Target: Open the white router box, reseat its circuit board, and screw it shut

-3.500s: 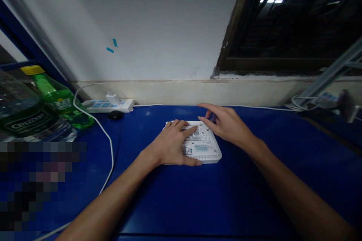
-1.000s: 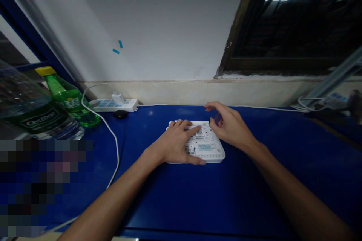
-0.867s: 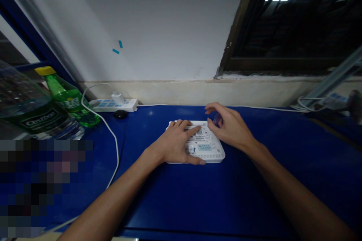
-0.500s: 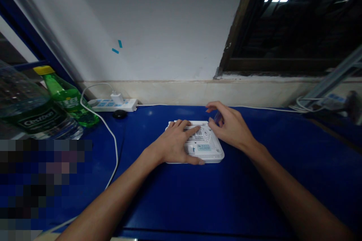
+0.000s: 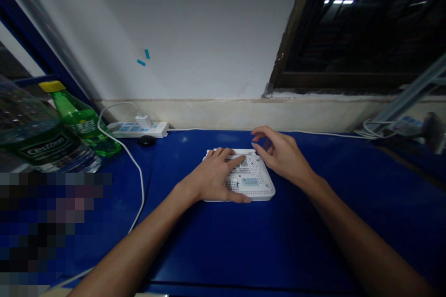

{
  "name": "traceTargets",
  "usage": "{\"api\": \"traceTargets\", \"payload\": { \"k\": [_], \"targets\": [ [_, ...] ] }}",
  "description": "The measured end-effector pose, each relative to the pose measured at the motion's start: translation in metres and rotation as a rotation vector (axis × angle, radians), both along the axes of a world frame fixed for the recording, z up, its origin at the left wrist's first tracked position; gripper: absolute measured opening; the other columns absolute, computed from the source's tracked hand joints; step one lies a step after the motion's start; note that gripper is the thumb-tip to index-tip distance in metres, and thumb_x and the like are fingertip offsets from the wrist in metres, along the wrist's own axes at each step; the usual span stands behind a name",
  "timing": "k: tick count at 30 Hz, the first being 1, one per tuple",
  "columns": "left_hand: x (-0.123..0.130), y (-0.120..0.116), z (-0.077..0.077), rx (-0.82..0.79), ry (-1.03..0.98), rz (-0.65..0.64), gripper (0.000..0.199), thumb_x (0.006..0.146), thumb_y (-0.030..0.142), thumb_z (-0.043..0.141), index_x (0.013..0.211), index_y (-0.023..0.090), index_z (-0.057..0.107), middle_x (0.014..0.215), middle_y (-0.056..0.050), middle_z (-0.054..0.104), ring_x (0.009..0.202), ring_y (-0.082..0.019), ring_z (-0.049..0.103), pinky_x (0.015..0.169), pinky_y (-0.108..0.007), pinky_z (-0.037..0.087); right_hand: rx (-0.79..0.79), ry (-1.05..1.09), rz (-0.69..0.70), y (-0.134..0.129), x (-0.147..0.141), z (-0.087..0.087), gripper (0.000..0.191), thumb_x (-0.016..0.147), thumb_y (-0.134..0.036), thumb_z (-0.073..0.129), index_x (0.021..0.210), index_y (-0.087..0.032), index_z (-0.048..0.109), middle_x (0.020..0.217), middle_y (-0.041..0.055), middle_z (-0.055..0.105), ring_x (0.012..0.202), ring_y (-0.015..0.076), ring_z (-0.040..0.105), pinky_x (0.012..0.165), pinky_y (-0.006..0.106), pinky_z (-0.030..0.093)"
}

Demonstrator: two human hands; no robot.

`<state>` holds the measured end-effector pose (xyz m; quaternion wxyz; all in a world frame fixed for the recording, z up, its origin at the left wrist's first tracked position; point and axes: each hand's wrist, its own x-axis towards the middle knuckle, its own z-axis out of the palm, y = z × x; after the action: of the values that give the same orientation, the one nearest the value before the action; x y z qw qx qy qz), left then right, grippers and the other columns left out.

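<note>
A white plastic router, as far as the shape and vents suggest, lies upside down near the middle of the table, its vented underside and printed labels facing up. Your left hand lies open on it, fingers spread across the far half and thumb along the near edge. Your right hand hangs curled just above the far right corner. A small bluish glint shows between its fingers and thumb, too small to tell whether you are gripping anything.

The blue tabletop looks smooth, so if your left hand's pressure eases, the router could slide or turn. Anything small in your right hand could slip and roll. Farther left stand a green soda bottle and a large water bottle, beside a white cable and power strip; a wide arm sweep could catch them.
</note>
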<state>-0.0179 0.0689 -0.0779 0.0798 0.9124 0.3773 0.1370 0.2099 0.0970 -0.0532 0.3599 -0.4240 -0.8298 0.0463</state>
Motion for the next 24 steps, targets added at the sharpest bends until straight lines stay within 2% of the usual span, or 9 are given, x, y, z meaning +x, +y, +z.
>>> {"api": "traceTargets", "payload": {
  "k": [3, 4, 8, 9, 14, 15, 20, 21, 24],
  "targets": [
    [-0.0002, -0.0001, -0.0002, 0.0, -0.002, 0.001, 0.107, 0.069, 0.088, 0.059, 0.152, 0.024, 0.04, 0.141, -0.017, 0.048, 0.125, -0.039, 0.047, 0.107, -0.063, 0.035, -0.01, -0.009, -0.012, -0.0008, -0.0004, 0.0, 0.048, 0.076, -0.006, 0.058, 0.12, -0.023, 0.052, 0.11, 0.0028, 0.069, 0.064, 0.0113, 0.06, 0.064, 0.026, 0.047],
    [-0.0003, -0.0001, -0.0004, 0.0, -0.002, 0.003, 0.107, 0.069, 0.088, 0.059, 0.152, 0.024, 0.04, 0.141, -0.018, 0.048, 0.125, -0.039, 0.047, 0.107, -0.062, 0.035, -0.01, -0.015, -0.025, -0.0011, -0.0006, 0.0001, 0.047, 0.076, -0.006, 0.059, 0.118, -0.023, 0.052, 0.109, 0.0026, 0.07, 0.063, 0.0113, 0.06, 0.063, 0.026, 0.047],
    [-0.0006, 0.0004, -0.0012, 0.0, 0.002, 0.007, 0.107, 0.068, 0.087, 0.061, 0.152, 0.024, 0.04, 0.141, -0.017, 0.048, 0.126, -0.04, 0.046, 0.107, -0.062, 0.035, -0.011, 0.0, -0.028, -0.0003, -0.0003, -0.0003, 0.018, 0.09, -0.02, 0.058, 0.108, -0.022, 0.057, 0.088, 0.0013, 0.069, 0.063, 0.0129, 0.061, 0.063, 0.026, 0.046],
    [-0.0006, 0.0005, -0.0013, 0.002, 0.002, 0.006, 0.107, 0.068, 0.087, 0.062, 0.152, 0.024, 0.04, 0.141, -0.017, 0.048, 0.126, -0.04, 0.046, 0.107, -0.062, 0.035, -0.02, 0.01, -0.016, 0.0, 0.0001, -0.0003, 0.017, 0.092, -0.021, 0.057, 0.109, -0.022, 0.057, 0.087, 0.0012, 0.068, 0.063, 0.0128, 0.06, 0.063, 0.026, 0.047],
    [-0.0006, 0.0005, -0.0015, 0.015, 0.0, -0.004, 0.105, 0.069, 0.084, 0.063, 0.152, 0.023, 0.04, 0.139, -0.017, 0.049, 0.124, -0.038, 0.048, 0.105, -0.063, 0.037, -0.06, 0.012, 0.013, -0.0005, 0.0019, 0.0008, 0.053, 0.079, -0.005, 0.056, 0.129, -0.023, 0.049, 0.108, 0.0042, 0.069, 0.063, 0.0111, 0.06, 0.063, 0.025, 0.047],
    [-0.0005, 0.0005, -0.0015, 0.017, -0.001, -0.004, 0.105, 0.069, 0.084, 0.063, 0.152, 0.023, 0.04, 0.14, -0.017, 0.049, 0.124, -0.038, 0.048, 0.106, -0.063, 0.037, -0.061, 0.005, 0.005, -0.0006, 0.002, 0.0009, 0.055, 0.078, -0.006, 0.057, 0.13, -0.024, 0.049, 0.109, 0.0041, 0.069, 0.064, 0.0114, 0.06, 0.063, 0.026, 0.047],
    [-0.0001, 0.0011, -0.0006, -0.001, 0.015, 0.003, 0.106, 0.069, 0.084, 0.063, 0.153, 0.024, 0.038, 0.141, -0.018, 0.047, 0.127, -0.039, 0.046, 0.107, -0.064, 0.035, -0.027, 0.022, -0.004, 0.0004, 0.0027, 0.0011, 0.024, 0.091, -0.02, 0.057, 0.115, -0.023, 0.06, 0.093, 0.0018, 0.071, 0.066, 0.0131, 0.061, 0.065, 0.027, 0.047],
    [-0.0001, 0.0013, -0.0002, -0.008, 0.018, 0.002, 0.106, 0.07, 0.084, 0.063, 0.154, 0.024, 0.037, 0.142, -0.018, 0.047, 0.128, -0.039, 0.046, 0.108, -0.064, 0.035, -0.03, 0.027, 0.012, 0.0003, 0.0029, 0.0013, 0.026, 0.091, -0.018, 0.056, 0.117, -0.023, 0.06, 0.096, 0.0023, 0.071, 0.066, 0.0129, 0.061, 0.065, 0.026, 0.048],
    [-0.0003, 0.0015, 0.0002, -0.014, 0.016, -0.004, 0.105, 0.07, 0.083, 0.064, 0.154, 0.026, 0.036, 0.142, -0.017, 0.047, 0.128, -0.039, 0.046, 0.108, -0.064, 0.034, -0.051, 0.017, 0.042, -0.0004, 0.0031, 0.0017, 0.052, 0.082, -0.008, 0.057, 0.131, -0.025, 0.052, 0.113, 0.0041, 0.07, 0.068, 0.0122, 0.061, 0.066, 0.026, 0.048]
  ]
}}
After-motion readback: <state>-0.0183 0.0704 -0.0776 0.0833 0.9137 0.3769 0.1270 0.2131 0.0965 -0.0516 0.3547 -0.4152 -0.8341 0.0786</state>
